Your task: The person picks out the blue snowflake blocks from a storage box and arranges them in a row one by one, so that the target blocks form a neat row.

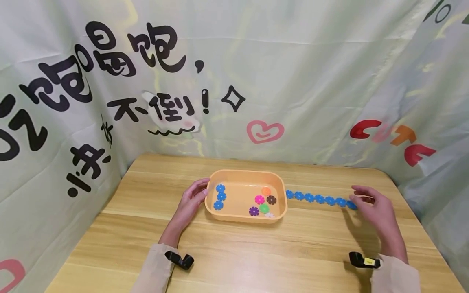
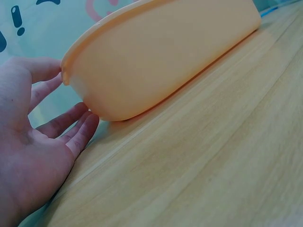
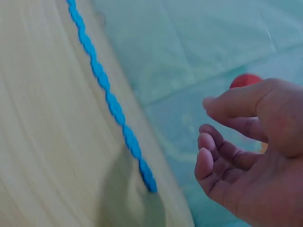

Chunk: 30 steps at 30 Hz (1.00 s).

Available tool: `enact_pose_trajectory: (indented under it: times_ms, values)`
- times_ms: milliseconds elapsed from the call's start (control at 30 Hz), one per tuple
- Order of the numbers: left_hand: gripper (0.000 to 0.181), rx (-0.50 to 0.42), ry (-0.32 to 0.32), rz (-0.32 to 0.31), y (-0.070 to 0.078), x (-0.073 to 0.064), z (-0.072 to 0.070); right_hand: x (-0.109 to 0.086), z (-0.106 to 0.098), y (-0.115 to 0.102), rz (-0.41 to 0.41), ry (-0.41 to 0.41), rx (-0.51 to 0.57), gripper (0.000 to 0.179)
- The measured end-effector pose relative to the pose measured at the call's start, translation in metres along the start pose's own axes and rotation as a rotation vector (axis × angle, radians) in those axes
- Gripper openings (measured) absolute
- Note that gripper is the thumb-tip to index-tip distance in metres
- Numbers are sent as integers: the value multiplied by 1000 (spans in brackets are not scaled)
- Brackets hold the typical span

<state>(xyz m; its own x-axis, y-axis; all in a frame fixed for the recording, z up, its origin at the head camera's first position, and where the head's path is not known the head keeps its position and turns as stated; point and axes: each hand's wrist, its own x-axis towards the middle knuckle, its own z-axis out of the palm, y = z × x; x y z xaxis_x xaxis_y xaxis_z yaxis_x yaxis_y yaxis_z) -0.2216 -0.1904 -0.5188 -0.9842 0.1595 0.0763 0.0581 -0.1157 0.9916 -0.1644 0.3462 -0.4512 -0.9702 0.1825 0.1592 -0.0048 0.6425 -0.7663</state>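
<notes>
An orange plastic basin [image 1: 245, 217] stands on the wooden table, and my left hand [image 1: 191, 202] touches its left end. In the left wrist view, the thumb meets the rim of the basin [image 2: 156, 61] and extended fingers [image 2: 85, 130] rest against the lower side. A chain of several blue notched discs [image 1: 320, 199] runs along the table from the basin's right side. My right hand [image 1: 375, 207] hovers by the chain's far right end, fingers loosely bent. The right wrist view shows a gap between that hand and the blue chain [image 3: 113, 106].
Inside the basin, three joined blue discs [image 1: 221, 196] lie at the left. Loose discs in several colours, among them a purple one [image 1: 254, 211] and a brown one [image 1: 271, 200], lie at its right. A printed curtain [image 1: 311, 81] hangs behind the table [image 1: 234, 252].
</notes>
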Motion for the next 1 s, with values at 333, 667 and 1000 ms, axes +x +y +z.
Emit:
enact_pose_trajectory:
  times_ms: [333, 667, 1000]
  values:
    - [43, -10, 3, -6, -1, 1, 1, 5, 23, -29, -141, -14, 82, 41]
    - [42, -3, 9, -19, -1, 1, 0, 3, 46, -64, -231, -86, 183, 37]
    - [44, 3, 4, -23, 0, 2, 1, -3, 76, -98, -267, -157, 176, 34]
